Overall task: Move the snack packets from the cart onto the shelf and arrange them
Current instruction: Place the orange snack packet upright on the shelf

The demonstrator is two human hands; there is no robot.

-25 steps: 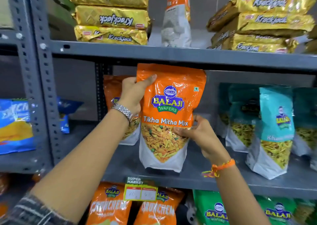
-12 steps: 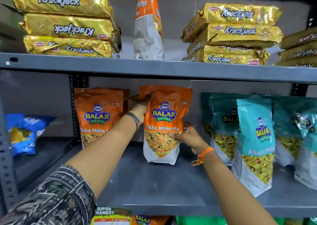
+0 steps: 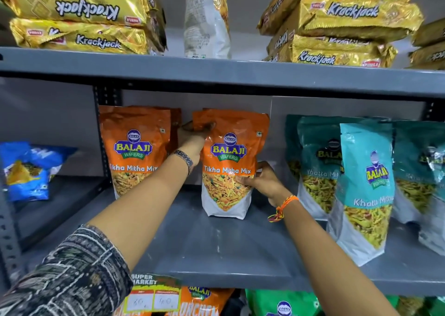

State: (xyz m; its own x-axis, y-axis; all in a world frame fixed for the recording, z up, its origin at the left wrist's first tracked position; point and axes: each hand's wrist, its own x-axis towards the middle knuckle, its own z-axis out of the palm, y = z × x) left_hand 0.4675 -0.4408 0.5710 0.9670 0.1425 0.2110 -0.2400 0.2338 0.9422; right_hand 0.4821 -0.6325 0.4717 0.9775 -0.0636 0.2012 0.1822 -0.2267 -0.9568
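Standing upright on the grey shelf (image 3: 216, 250), an orange packet (image 3: 231, 161) marked Tikha Mitha Mix is gripped by both hands. Its top left corner is pinched by the left hand (image 3: 192, 139), thumb on the front, fingers behind; a metal bracelet (image 3: 184, 159) is worn on that wrist. Its lower right edge is clasped by the right hand (image 3: 262, 183), fingertips on the printed front; an orange thread (image 3: 283, 207) is tied at that wrist. The packet's white base is seen resting on the shelf, near the back wall. Just to its left, a second orange packet (image 3: 134, 149) of the same kind is set upright, with another partly hidden behind it; the left forearm is crossed in front of its lower right corner. To the right, teal packets (image 3: 366, 188) are lined up in rows, apart from the held one. On the shelf above, gold Krackjack packs (image 3: 81, 14) are stacked at left and more (image 3: 344, 26) at right, with one tall orange-white pouch (image 3: 207, 19) between them. A blue bag (image 3: 29, 171) is seen in the bay at far left. A price tag (image 3: 154, 296) is fixed to the shelf's front edge, with more packets below it.
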